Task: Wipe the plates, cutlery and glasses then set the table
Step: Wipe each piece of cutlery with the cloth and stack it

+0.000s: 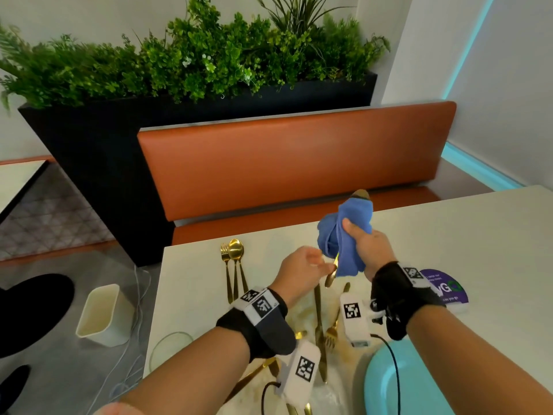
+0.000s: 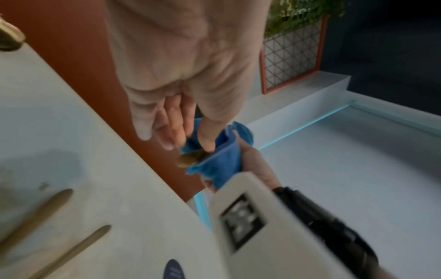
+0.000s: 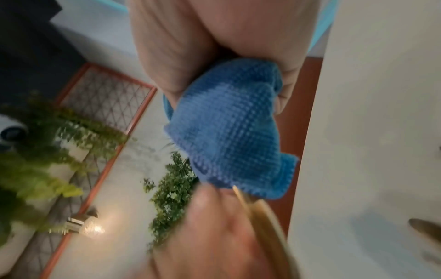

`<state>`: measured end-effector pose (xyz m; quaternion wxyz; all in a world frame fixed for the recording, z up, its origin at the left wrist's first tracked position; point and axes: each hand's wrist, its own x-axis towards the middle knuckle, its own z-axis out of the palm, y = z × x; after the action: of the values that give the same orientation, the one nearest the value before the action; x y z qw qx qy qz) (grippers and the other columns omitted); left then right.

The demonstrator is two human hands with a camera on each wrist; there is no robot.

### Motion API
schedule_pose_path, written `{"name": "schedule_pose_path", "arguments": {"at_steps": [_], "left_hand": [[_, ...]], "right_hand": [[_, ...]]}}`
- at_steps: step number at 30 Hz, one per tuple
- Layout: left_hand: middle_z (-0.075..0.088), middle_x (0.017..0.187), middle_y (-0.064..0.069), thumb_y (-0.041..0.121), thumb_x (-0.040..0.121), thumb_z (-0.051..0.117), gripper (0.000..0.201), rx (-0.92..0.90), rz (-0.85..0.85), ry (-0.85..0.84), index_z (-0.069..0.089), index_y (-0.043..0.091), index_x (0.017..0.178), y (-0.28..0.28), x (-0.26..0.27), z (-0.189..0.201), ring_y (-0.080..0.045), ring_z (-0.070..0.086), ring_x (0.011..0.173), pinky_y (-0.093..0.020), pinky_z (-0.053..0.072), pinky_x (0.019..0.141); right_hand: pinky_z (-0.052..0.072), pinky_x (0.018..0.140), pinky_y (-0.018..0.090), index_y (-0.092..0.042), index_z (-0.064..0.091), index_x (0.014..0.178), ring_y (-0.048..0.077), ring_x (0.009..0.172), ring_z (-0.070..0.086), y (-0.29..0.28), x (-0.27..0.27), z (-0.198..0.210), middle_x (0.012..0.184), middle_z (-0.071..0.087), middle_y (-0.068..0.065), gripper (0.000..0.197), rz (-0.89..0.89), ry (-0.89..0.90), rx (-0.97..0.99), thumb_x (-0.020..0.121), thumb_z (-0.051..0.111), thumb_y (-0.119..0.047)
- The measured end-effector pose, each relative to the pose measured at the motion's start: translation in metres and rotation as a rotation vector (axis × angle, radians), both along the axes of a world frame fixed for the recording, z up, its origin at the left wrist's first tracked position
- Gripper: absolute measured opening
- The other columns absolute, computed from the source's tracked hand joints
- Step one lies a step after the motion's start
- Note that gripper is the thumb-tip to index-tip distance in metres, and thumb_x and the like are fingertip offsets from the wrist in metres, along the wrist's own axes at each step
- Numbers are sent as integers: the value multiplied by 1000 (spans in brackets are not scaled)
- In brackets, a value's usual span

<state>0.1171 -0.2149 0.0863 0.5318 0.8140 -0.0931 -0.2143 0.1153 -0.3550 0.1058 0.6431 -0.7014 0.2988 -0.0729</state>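
Above the white table (image 1: 478,235), my right hand (image 1: 363,239) grips a blue cloth (image 1: 344,235) wrapped round a gold spoon, whose bowl tip (image 1: 360,194) pokes out of the top. My left hand (image 1: 321,265) pinches the spoon's handle end (image 1: 331,275) below the cloth. The left wrist view shows the thumb and fingers (image 2: 205,139) on the handle end (image 2: 188,160) beside the cloth (image 2: 219,162). In the right wrist view the cloth (image 3: 229,132) fills the palm. A gold fork and spoon (image 1: 232,265) lie side by side at the far left. A knife (image 1: 318,319) and fork (image 1: 332,333) lie under my wrists.
A turquoise plate (image 1: 389,384) sits at the near right, a clear glass rim (image 1: 167,348) at the table's left edge, a purple round card (image 1: 446,289) by my right wrist. An orange bench (image 1: 299,163) and a black planter (image 1: 89,139) stand beyond. A cream bin (image 1: 101,316) stands on the floor.
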Motion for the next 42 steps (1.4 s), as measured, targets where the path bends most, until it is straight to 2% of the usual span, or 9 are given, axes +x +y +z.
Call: {"name": "schedule_pose_path", "arguments": {"at_steps": [6,10,13,17,22,26,31,36,42], "left_hand": [[62,72,7,17,93,57,10,-49,-130,138,64,11,88,12,-12,-12,-4,52,62,-4,44,55],[62,71,-1,9,94,52,24,-78,-42,75,62,12,73,16,-4,-11,-12,55,65,-19,50,70],[66,77,-13,7,94,47,23,-3,-46,-8,68,-1,86,18,-4,-17,-17,59,66,-31,54,78],[67,90,-17,15,92,50,25,206,-153,-76,69,0,93,19,-8,-29,-19,55,71,-35,51,80],[66,114,-3,27,91,59,23,324,-21,-171,67,13,107,35,15,-12,-19,59,107,-31,45,97],[67,116,0,32,92,55,25,141,130,-131,67,19,109,25,32,-6,-18,58,111,-30,44,100],[66,116,-13,27,90,60,29,141,241,12,68,6,108,7,36,-19,-28,59,113,-36,46,98],[67,115,-17,20,81,69,34,60,307,211,68,0,109,14,45,-32,-31,63,110,-34,52,90],[69,105,-14,16,82,68,33,-18,329,243,67,1,111,19,56,-44,-21,60,87,-33,52,86]], "right_hand": [[51,72,36,-15,55,75,24,74,58,6,5,-3,80,61,7,26,-4,-30,72,87,61,-38],[48,67,34,-8,60,77,25,68,58,25,-12,-21,74,63,10,29,159,61,-37,85,64,-36],[50,68,34,-11,63,71,26,66,58,31,-25,-34,69,64,9,24,270,91,-66,84,65,-31],[49,71,32,-13,61,77,23,74,58,25,-22,-35,73,62,3,14,371,110,-193,88,62,-22],[47,81,38,-12,60,83,28,84,58,19,-30,-48,87,63,12,5,399,176,-182,88,60,-10],[45,67,27,-11,60,93,24,82,58,26,-34,-54,91,63,10,6,425,199,-187,90,58,-17],[43,73,29,-14,60,94,23,82,58,38,-32,-58,91,64,9,15,455,230,-232,91,57,-28],[42,61,22,-12,59,96,17,74,56,47,-31,-64,90,62,8,17,452,225,-276,92,55,-28],[48,80,35,-10,61,100,27,89,61,51,-22,-66,95,65,10,22,534,290,-338,90,57,-30]]}}
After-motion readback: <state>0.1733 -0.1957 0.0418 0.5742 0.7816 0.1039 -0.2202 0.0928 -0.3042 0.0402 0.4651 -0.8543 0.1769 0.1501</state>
